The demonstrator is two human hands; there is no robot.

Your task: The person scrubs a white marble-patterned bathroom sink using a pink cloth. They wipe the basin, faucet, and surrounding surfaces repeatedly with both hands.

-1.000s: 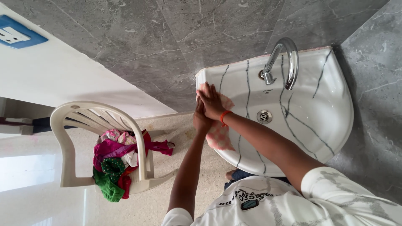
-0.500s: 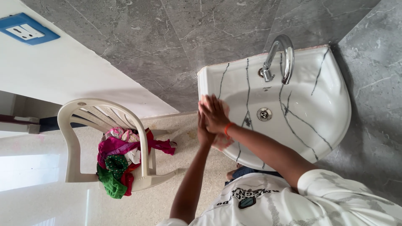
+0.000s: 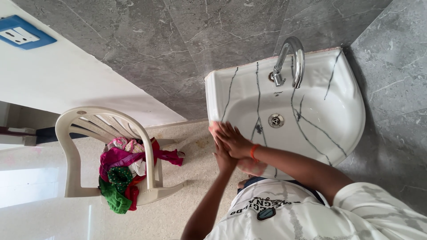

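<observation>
Pink cloth (image 3: 251,165), soft and crumpled, pressed against the near-left rim of the sink (image 3: 351,111); mostly hidden under the hands, one corner peeping out at the fingertips, another bulge below the wrist.

Head view: sink glossy white ceramic, rounded corner shape, thin dark veins like marble running across bowl and rim. Round metal drain (image 3: 275,120) at bowl centre. Curved chrome tap (image 3: 291,58) arching over the bowl. Grey marbled wall tiles (image 3: 155,53), smooth, fine white veining. Speckled beige floor (image 3: 178,213).

Right hand (image 3: 233,141) laid flat on the cloth, palm down, arm reaching across from lower right, orange band at the wrist. Fingers (image 3: 222,130) straight, slightly spread, pressing the cloth to the rim rather than gripping. Left hand (image 3: 223,158) just beneath and partly covered by the right, forearm rising from below; touching the cloth and rim, finger spread cannot be told.

Left of the sink, well apart: cream plastic chair (image 3: 71,146), curved slatted back, piled with bundled clothes (image 3: 120,171) in magenta, green and red. Blue switch plate (image 3: 20,31) on white wall at upper left.
</observation>
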